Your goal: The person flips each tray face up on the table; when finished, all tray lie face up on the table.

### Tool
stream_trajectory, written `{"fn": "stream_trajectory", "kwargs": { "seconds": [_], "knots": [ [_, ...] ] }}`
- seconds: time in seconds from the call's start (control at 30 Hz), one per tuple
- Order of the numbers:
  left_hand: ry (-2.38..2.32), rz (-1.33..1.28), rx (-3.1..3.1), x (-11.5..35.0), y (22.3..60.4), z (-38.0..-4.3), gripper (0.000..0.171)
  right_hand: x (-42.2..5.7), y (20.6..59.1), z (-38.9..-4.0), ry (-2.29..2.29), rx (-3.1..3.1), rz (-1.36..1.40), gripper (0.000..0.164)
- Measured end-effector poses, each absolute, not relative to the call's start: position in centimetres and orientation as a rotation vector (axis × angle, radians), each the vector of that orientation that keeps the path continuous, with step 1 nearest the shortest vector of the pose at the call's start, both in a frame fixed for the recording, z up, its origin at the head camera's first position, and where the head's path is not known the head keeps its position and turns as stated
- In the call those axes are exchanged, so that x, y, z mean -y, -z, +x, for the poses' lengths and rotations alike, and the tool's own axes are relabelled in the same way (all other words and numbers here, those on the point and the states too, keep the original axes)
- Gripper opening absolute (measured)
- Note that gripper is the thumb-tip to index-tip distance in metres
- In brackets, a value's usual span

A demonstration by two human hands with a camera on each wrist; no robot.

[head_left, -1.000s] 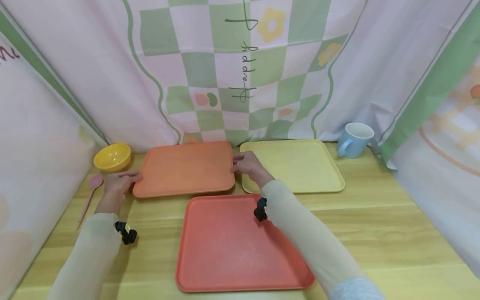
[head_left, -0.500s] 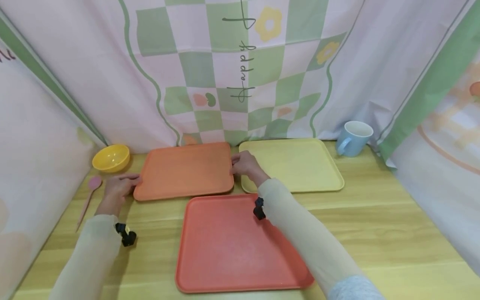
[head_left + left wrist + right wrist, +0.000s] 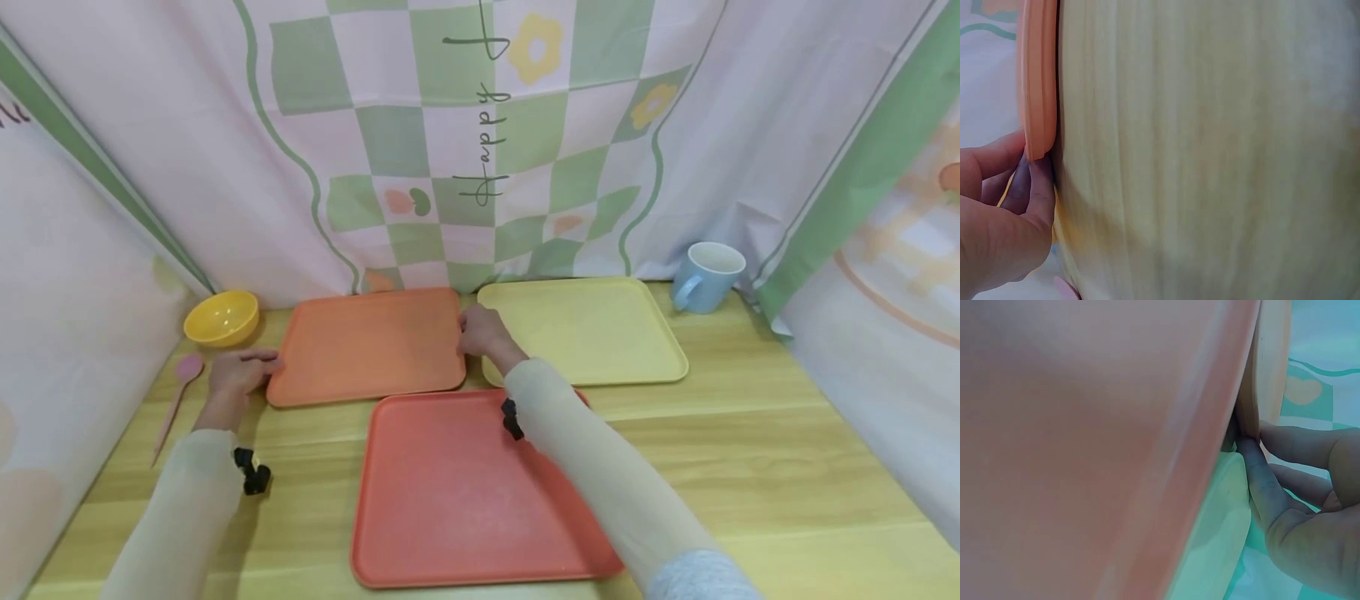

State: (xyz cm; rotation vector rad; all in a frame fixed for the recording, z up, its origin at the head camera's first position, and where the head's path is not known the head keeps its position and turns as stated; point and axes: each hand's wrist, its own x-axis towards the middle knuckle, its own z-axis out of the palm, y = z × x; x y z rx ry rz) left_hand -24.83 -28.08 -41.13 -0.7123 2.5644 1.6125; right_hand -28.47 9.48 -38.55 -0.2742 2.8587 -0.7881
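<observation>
An orange tray (image 3: 367, 346) lies at the back left of the table, its long side toward the curtain. My left hand (image 3: 234, 373) pinches its left edge; in the left wrist view the fingers (image 3: 1000, 156) meet at the tray's corner (image 3: 1038, 81). At the opposite edge my right hand (image 3: 487, 333) pinches the rim, with thumb and fingers (image 3: 1297, 447) on either side of it in the right wrist view. A pale yellow tray (image 3: 585, 333) lies just right of that hand. Nearer to me is a larger red tray (image 3: 480, 492), partly under my right forearm.
A yellow bowl (image 3: 222, 318) stands at the back left corner, with a pink spoon (image 3: 178, 392) in front of it. At the back right is a light blue mug (image 3: 707, 279). Patterned curtains (image 3: 480, 142) enclose the wooden table (image 3: 750, 467).
The orange tray has shifted slightly toward me and its tilt has levelled a little, with both hands keeping hold of its edges. The other things have stayed in place.
</observation>
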Motion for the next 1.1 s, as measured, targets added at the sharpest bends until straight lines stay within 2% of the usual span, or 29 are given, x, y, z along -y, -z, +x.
{"fn": "stream_trajectory", "kwargs": {
  "seconds": [0.3, 0.47, 0.6, 0.63, 0.9, 1.1],
  "knots": [
    [-1.590, -0.615, -2.650, 27.6, 41.2, -24.8, 0.045, -10.1, 38.6, -28.2, 0.959, -2.800, -0.251, 0.033],
    [-1.730, -0.573, -2.637, 27.4, 41.4, -24.9, 0.047, -10.8, 38.8, -28.3, 1.060, -2.778, -0.227, 0.019],
    [-1.893, -0.579, -2.614, 27.4, 41.3, -24.9, 0.048, -11.5, 38.7, -28.4, 1.184, -2.735, -0.207, 0.051],
    [-1.919, -0.570, -2.612, 27.3, 41.2, -24.9, 0.047, -11.7, 38.7, -28.4, 1.239, -2.711, -0.206, 0.055],
    [-1.925, -0.456, -2.585, 26.5, 40.3, -24.6, 0.048, -13.2, 38.7, -28.0, 1.617, -2.483, -0.247, 0.052],
    [-1.775, -0.305, -2.636, 24.8, 39.7, -24.3, 0.046, -14.5, 38.2, -27.8, 1.633, -2.439, -0.246, 0.052]
  ]
}}
